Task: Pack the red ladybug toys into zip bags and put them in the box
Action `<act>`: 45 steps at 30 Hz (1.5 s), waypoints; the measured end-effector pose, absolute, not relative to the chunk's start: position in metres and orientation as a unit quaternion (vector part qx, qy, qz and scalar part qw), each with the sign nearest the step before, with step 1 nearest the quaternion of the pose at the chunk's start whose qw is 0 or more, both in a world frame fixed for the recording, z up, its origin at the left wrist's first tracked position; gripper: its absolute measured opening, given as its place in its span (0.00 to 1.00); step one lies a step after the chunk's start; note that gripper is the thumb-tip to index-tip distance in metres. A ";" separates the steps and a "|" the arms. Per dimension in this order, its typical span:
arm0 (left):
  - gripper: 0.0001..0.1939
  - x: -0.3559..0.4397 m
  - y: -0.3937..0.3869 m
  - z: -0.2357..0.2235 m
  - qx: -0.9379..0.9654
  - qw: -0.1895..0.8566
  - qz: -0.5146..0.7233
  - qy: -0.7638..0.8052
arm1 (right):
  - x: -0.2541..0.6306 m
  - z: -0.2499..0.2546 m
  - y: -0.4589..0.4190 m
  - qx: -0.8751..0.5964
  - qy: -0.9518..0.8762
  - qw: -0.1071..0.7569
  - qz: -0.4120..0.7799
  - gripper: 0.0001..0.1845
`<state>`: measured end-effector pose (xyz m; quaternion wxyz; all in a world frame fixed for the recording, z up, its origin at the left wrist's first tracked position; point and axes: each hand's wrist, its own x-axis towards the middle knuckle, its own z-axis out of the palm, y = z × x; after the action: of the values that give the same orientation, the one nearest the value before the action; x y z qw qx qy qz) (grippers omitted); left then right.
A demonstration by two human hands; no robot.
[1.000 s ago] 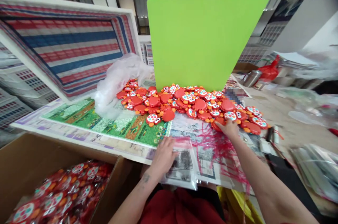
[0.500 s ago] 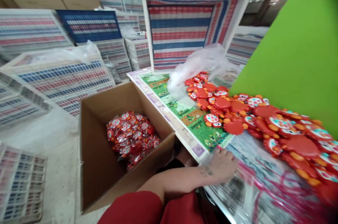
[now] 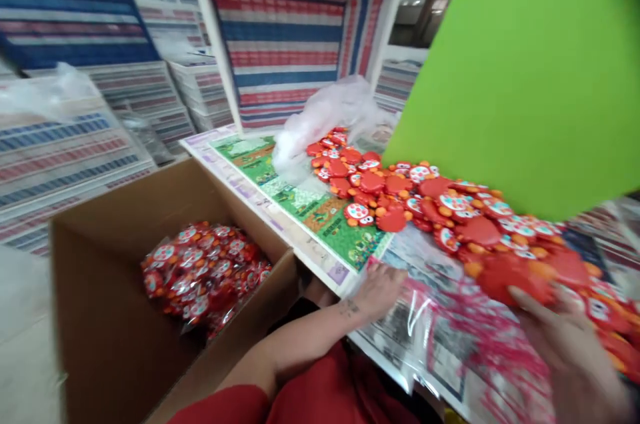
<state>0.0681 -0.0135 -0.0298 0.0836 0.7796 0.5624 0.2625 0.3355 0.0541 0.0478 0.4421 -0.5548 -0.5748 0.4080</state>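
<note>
Red toy (image 3: 513,276) clamped in R grip (image 3: 570,337) | L grip (image 3: 381,289) on clr bag (image 3: 417,331), hold unclear | toy pile (image 3: 373,182) nr grn board (image 3: 520,77)

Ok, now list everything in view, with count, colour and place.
Loose toys: many, red and orange, heaped on the table
Panel: one, bright green, upright behind the toys
Lined crate: one, white with red-blue stripes, tipped on its side
Cloudy plastic: one bunch, whitish, by the crate
Printed sheet: one, mostly green, on the table
Clear bags: count unclear, transparent, table's near edge
Strips: many, pink, between the hands
Carton: one, brown, beside the table
Wrapped toys: many, red, inside the carton
Background crates: several, white, blue, red, far left
Left hand: one, on the bags
Right hand: one, blurred, touching a toy
</note>
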 end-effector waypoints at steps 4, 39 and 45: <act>0.26 0.062 -0.014 -0.021 0.736 0.122 0.295 0.597 | 0.320 0.057 0.033 -0.533 -0.579 0.376 0.489 0.30; 0.04 0.050 0.002 -0.002 0.747 0.229 0.352 0.516 | 0.222 -0.024 0.005 -0.588 -0.687 0.362 0.226 0.19; 0.07 0.039 -0.008 0.025 0.746 0.265 0.336 0.511 | 0.203 -0.011 -0.005 -0.568 -0.643 0.450 0.249 0.20</act>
<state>0.0394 -0.0078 0.0250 0.2653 0.7457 0.5108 0.3357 0.2027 -0.0051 -0.0109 0.4499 -0.5680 -0.6426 0.2491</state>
